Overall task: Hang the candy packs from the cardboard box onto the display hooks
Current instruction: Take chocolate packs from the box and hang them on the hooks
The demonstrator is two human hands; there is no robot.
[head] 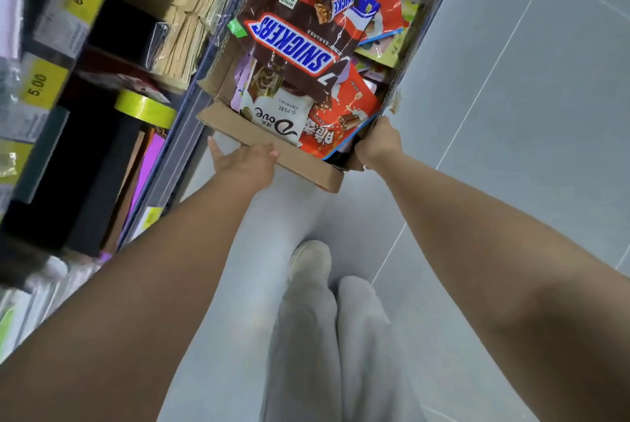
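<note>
Plainly overfull, the cardboard box (pixel 306 169) could tip and spill candy packs (pixel 289 43). Right hand (pixel 376 142) grips one corner; left hand (pixel 243 157) lies flat against the near wall.

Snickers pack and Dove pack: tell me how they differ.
Colour: the Snickers pack is dark brown with a blue logo; the Dove pack is white around its dark logo. Position: the Snickers pack lies on top and overlaps the Dove pack, which sits against the near wall of the box. The Snickers pack shows nearly whole; the Dove pack is partly covered. Shared: both lie in the box, print upside down to the camera.
</note>
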